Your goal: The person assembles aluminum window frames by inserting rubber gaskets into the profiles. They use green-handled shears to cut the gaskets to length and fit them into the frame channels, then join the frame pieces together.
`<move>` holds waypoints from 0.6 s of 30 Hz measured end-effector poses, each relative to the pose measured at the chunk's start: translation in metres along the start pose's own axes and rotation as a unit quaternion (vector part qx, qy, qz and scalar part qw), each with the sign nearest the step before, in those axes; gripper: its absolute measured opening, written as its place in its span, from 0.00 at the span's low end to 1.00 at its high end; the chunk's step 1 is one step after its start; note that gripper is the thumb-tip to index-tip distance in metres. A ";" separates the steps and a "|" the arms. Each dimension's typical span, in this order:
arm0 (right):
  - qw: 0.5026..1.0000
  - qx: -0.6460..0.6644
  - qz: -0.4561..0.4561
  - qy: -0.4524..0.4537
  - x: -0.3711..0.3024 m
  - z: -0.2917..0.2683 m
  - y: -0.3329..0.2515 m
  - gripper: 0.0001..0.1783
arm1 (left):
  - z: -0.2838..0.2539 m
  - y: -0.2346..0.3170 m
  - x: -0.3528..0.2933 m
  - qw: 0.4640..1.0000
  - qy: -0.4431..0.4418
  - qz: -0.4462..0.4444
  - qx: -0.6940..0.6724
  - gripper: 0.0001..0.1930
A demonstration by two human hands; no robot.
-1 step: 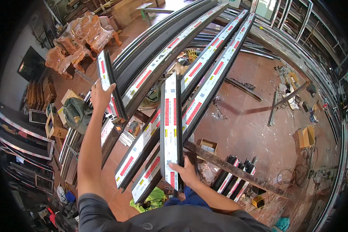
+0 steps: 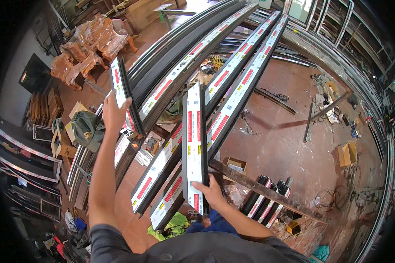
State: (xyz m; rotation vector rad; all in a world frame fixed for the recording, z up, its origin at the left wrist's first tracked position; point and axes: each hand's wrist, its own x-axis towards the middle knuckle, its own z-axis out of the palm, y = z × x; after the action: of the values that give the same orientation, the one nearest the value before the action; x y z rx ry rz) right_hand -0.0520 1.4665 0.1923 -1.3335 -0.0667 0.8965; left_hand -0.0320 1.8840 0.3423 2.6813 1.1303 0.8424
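Observation:
My left hand (image 2: pixel 114 111) is closed around a short dark profile bar (image 2: pixel 116 74) with white and red protective film and a slanted far end. That bar leans over the long profiles on the left. In front of me, my right hand (image 2: pixel 211 193) grips the near end of another film-covered profile bar (image 2: pixel 193 144), thumb on top, fingers hidden beneath its right side. This bar points away from me and lies across two long film-covered profiles (image 2: pixel 239 94), covering part of them.
More long profiles (image 2: pixel 162 83) run away to the far right. A rusty metal beam (image 2: pixel 267 193) crosses at the lower right, above short profile pieces (image 2: pixel 261 201). Plastic-wrapped wooden chairs (image 2: pixel 98 37) stand far left, with a green cap (image 2: pixel 87 130) nearer. Cardboard boxes (image 2: pixel 347 155) and cables lie on the floor.

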 end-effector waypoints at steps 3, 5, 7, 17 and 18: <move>0.997 0.075 0.028 -0.009 0.014 0.008 0.004 0.35 | -0.056 0.007 -0.099 0.976 -0.072 0.095 -0.183 0.24; 0.994 0.100 0.034 0.015 0.011 0.012 0.009 0.33 | -0.089 0.000 -0.173 0.930 -0.310 0.007 -0.200 0.21; 0.989 0.143 0.035 0.021 0.002 0.017 0.015 0.33 | -0.097 -0.004 -0.238 0.794 -0.539 -0.119 -0.255 0.29; 0.982 0.182 0.011 0.052 -0.096 0.050 0.095 0.36 | -0.030 -0.029 -0.347 0.899 -0.385 0.023 -0.208 0.34; 0.986 0.154 0.002 0.057 -0.098 0.051 0.100 0.37 | -0.023 -0.032 -0.352 0.870 -0.437 0.026 -0.229 0.31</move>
State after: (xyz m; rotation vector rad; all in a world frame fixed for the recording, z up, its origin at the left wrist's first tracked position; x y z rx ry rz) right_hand -0.1975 1.4457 0.1647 -1.0924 0.1573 0.7964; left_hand -0.2642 1.6612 0.1937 2.2369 0.5367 -0.1457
